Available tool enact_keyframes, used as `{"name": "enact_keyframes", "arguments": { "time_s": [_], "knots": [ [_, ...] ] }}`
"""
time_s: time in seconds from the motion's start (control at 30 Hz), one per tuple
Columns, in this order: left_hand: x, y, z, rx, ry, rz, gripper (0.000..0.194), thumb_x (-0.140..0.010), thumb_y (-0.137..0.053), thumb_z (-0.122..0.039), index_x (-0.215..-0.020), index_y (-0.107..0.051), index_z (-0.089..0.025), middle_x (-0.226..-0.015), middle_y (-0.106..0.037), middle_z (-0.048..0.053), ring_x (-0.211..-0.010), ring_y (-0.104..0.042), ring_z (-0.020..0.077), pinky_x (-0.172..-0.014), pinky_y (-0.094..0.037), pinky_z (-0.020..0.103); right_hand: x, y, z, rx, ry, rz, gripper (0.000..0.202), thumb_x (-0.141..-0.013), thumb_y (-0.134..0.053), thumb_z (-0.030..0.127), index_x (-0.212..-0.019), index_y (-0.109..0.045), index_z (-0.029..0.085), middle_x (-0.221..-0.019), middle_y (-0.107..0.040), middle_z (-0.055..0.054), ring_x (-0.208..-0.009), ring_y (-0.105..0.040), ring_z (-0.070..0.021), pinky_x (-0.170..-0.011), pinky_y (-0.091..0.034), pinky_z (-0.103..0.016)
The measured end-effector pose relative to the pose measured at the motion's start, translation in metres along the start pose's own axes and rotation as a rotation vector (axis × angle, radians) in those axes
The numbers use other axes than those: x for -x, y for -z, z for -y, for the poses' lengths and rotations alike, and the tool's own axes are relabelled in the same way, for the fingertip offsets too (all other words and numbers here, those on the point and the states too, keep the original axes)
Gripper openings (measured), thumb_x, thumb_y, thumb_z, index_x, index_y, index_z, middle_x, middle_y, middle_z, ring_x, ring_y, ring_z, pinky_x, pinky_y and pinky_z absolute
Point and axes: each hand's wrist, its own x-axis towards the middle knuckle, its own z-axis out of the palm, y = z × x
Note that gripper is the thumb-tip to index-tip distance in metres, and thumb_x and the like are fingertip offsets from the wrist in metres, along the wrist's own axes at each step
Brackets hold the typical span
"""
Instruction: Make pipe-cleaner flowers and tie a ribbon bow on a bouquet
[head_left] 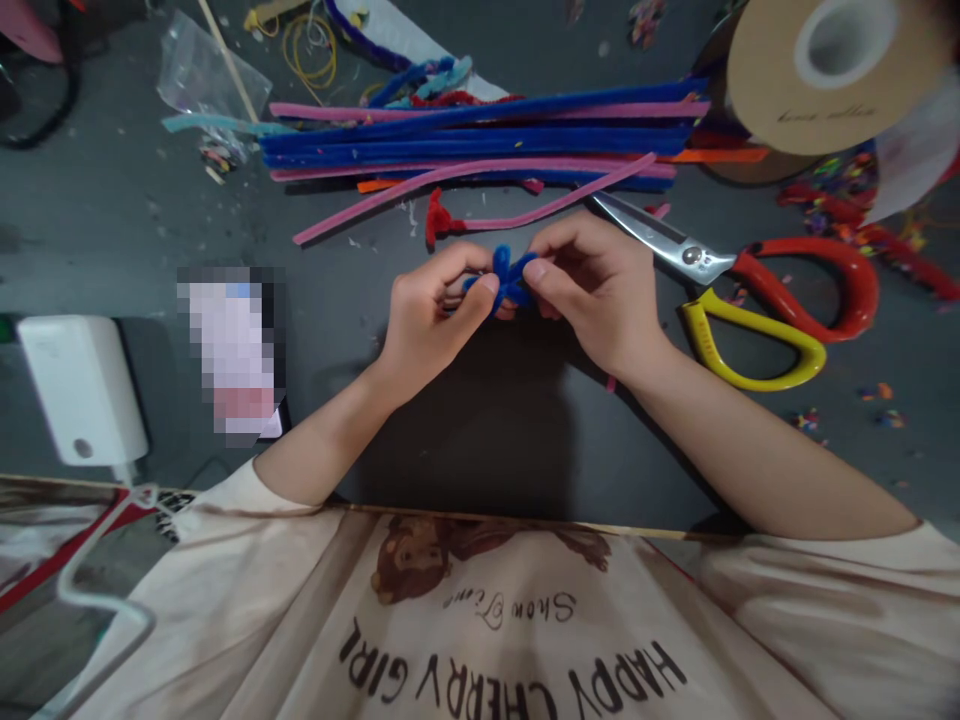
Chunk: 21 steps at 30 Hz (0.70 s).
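Note:
Between my two hands is a blue pipe cleaner (504, 284) bent into several small loops, like a flower. My left hand (442, 315) pinches its left side between thumb and forefinger. On the other side, the thumb and forefinger of my right hand (592, 290) grip a loop. The lower fingers of both hands are partly hidden behind the loops. Just beyond my hands lies a pink pipe cleaner (517, 218) with a twisted red piece (441, 220) at its left end. Scissors (694, 257) with one red and one yellow handle rest beside my right hand, blades partly behind it.
A bundle of blue and pink pipe cleaners (450, 145) lies across the table beyond my hands. A cardboard-sided spool (750, 70) stands at the far right. A phone with a blurred screen (232, 350) and a white power bank (82, 390) with a cable lie left.

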Motion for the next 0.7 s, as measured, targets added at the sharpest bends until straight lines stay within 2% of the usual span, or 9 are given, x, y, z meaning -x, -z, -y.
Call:
{"name": "enact_keyframes", "arguments": {
  "time_s": [0.1, 0.3, 0.7],
  "knots": [
    [-0.0017, -0.0002, -0.0007, -0.023, 0.004, -0.021, 0.015, -0.083, -0.061, -0.032, -0.085, -0.062, -0.018, -0.071, -0.069, -0.003, -0.065, -0.069, 0.0065, -0.060, -0.055, 0.015, -0.0001, 0.0014, -0.0003, 0.006, -0.009, 0.036, 0.026, -0.083, -0.061, 0.042, -0.074, -0.053, 0.019, -0.063, -0.049, 0.004, -0.048, -0.042, -0.0036, -0.044, -0.034, -0.020],
    [-0.0037, -0.0003, -0.0007, -0.004, -0.024, -0.027, 0.009, -0.082, -0.062, -0.027, -0.080, -0.061, -0.019, -0.068, -0.068, -0.005, -0.062, -0.067, 0.0046, -0.059, -0.055, 0.014, -0.0003, 0.0025, 0.0012, -0.039, 0.022, 0.070, 0.022, -0.086, -0.057, 0.034, -0.073, -0.051, 0.018, -0.064, -0.046, 0.004, -0.051, -0.042, -0.0039, -0.047, -0.034, -0.020],
    [-0.0039, -0.0006, -0.0007, 0.150, 0.042, -0.070, 0.013, -0.082, -0.062, -0.029, -0.076, -0.059, -0.019, -0.063, -0.067, -0.007, -0.056, -0.067, 0.0042, -0.055, -0.055, 0.012, 0.0004, 0.0061, 0.0011, 0.154, 0.064, 0.147, 0.023, -0.089, -0.053, 0.029, -0.069, -0.052, 0.018, -0.062, -0.044, 0.004, -0.049, -0.037, -0.0040, -0.047, -0.030, -0.021]
  ]
}}
